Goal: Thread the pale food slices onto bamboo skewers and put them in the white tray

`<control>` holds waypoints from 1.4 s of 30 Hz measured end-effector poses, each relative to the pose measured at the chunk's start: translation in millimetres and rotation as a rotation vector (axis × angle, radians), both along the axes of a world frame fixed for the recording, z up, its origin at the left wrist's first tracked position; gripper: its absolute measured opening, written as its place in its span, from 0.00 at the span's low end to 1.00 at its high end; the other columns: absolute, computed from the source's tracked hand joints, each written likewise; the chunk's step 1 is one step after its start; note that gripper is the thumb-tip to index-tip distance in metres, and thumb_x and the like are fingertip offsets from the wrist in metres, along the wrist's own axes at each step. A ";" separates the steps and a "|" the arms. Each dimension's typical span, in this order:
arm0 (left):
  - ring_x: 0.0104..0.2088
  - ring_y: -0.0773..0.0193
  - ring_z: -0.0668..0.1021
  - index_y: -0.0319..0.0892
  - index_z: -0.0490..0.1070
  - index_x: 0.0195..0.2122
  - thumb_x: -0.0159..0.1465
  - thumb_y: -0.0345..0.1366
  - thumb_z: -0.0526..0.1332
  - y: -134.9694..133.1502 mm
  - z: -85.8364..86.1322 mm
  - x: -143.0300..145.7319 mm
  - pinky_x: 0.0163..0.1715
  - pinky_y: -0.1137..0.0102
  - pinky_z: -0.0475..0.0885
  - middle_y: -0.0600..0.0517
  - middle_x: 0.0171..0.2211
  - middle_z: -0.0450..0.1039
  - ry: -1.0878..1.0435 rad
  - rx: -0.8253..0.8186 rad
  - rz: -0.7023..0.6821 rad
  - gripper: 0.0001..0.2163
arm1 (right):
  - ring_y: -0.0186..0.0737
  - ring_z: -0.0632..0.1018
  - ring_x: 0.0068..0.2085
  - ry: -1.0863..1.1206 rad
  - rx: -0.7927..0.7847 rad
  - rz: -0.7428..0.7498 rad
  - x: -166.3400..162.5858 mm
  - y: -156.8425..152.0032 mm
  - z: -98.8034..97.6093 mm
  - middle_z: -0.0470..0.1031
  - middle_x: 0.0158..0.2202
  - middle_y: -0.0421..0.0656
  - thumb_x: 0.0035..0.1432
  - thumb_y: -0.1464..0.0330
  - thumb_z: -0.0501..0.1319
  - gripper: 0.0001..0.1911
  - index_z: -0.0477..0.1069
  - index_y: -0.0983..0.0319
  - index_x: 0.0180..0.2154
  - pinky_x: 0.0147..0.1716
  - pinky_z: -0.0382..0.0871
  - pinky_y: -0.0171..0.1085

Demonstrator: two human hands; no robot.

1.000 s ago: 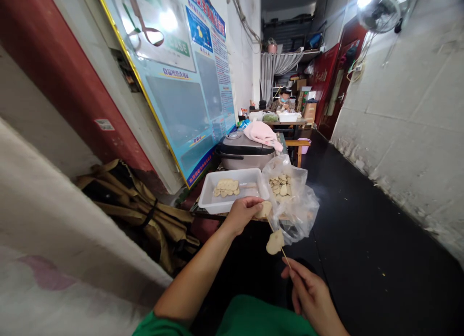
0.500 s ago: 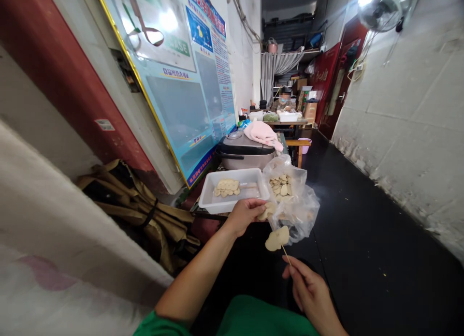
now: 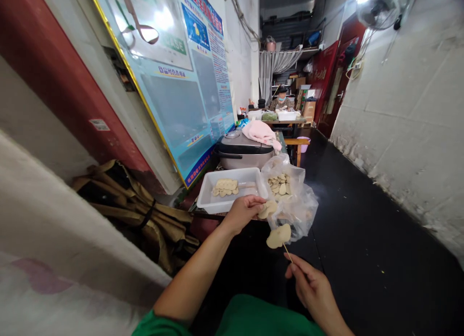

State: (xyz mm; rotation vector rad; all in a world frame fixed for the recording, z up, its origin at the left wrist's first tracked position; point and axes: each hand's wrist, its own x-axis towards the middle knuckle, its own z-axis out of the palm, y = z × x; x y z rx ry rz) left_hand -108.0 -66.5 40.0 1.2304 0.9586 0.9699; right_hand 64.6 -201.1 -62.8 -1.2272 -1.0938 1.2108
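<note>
My right hand point(image 3: 311, 285) pinches the low end of a thin wooden skewer point(image 3: 287, 253) with a pale flat slice point(image 3: 278, 236) threaded near its tip. My left hand point(image 3: 243, 211) is closed on another pale slice point(image 3: 267, 209), held just above and left of the skewered one, fingers pinched around it. Right behind the hands a clear plastic bag point(image 3: 290, 196) lies open with several loose slices inside. Left of the bag, a white rectangular tray point(image 3: 213, 200) holds a few finished skewers of slices point(image 3: 225, 186).
A grey electric cooker point(image 3: 242, 152) with a pink cloth point(image 3: 261, 132) on it stands behind the tray. A tan bag point(image 3: 137, 205) slumps by the left wall under a large poster point(image 3: 181, 80). A person sits at a far table point(image 3: 286, 119). Dark floor runs along the right.
The skewer's tip has pulled out of the slice in my left hand and dropped a little; the threaded slice turned flatter. My left hand stays at the bag's mouth with its slice.
</note>
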 end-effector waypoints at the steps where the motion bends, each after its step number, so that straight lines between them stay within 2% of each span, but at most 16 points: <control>1: 0.26 0.70 0.75 0.38 0.73 0.33 0.50 0.32 0.67 -0.2 0.3 0.4 0.28 0.74 0.70 0.53 0.27 0.75 0.000 0.002 -0.001 0.10 | 0.22 0.57 0.13 0.000 0.001 -0.001 0.4 0.0 -0.3 0.66 0.24 0.36 0.52 0.49 0.59 0.28 0.72 0.63 0.47 0.12 0.46 0.28; 12: 0.24 0.71 0.73 0.38 0.70 0.33 0.50 0.35 0.67 0.2 0.0 2.8 0.27 0.75 0.67 0.54 0.25 0.72 0.041 0.059 -0.022 0.11 | 0.21 0.57 0.13 0.001 0.021 0.026 4.0 -2.2 -1.6 0.67 0.24 0.37 0.54 0.50 0.59 0.27 0.72 0.63 0.46 0.11 0.45 0.27; 19: 0.22 0.71 0.72 0.38 0.68 0.31 0.50 0.36 0.66 -0.4 -0.4 3.9 0.26 0.76 0.66 0.56 0.22 0.70 0.084 0.090 -0.031 0.11 | 0.21 0.57 0.12 0.018 -0.010 0.017 3.8 -2.6 2.0 0.67 0.24 0.36 0.50 0.47 0.60 0.30 0.72 0.64 0.45 0.10 0.45 0.27; 26: 0.22 0.72 0.70 0.39 0.69 0.31 0.54 0.36 0.63 2.9 -6.6 4.5 0.24 0.77 0.61 0.57 0.21 0.69 0.209 0.242 -0.040 0.07 | 0.20 0.57 0.11 0.022 -0.037 -0.002 3.7 -4.2 8.4 0.68 0.23 0.37 0.47 0.46 0.61 0.32 0.72 0.65 0.45 0.09 0.45 0.26; 36: 0.25 0.71 0.72 0.39 0.70 0.31 0.55 0.35 0.62 0.0 -12.7 10.9 0.28 0.76 0.63 0.54 0.24 0.72 0.223 0.311 -0.084 0.05 | 0.20 0.58 0.10 0.018 -0.011 -0.025 0.3 0.5 8.2 0.68 0.24 0.37 0.50 0.48 0.60 0.31 0.71 0.65 0.46 0.09 0.45 0.26; 39: 0.24 0.71 0.72 0.39 0.69 0.32 0.55 0.36 0.64 -1.1 -11.3 10.7 0.27 0.76 0.65 0.54 0.23 0.72 0.145 0.240 -0.056 0.08 | 0.20 0.58 0.11 0.034 0.011 -0.039 -0.6 1.6 8.9 0.68 0.24 0.37 0.50 0.49 0.60 0.30 0.71 0.65 0.46 0.09 0.46 0.26; 42: 0.27 0.67 0.75 0.39 0.68 0.39 0.52 0.37 0.67 -2.8 -10.1 9.6 0.30 0.72 0.69 0.52 0.27 0.74 -0.084 0.038 -0.041 0.15 | 0.20 0.58 0.11 0.066 0.042 -0.056 -3.7 2.7 9.3 0.68 0.24 0.38 0.51 0.51 0.61 0.28 0.72 0.65 0.46 0.09 0.47 0.26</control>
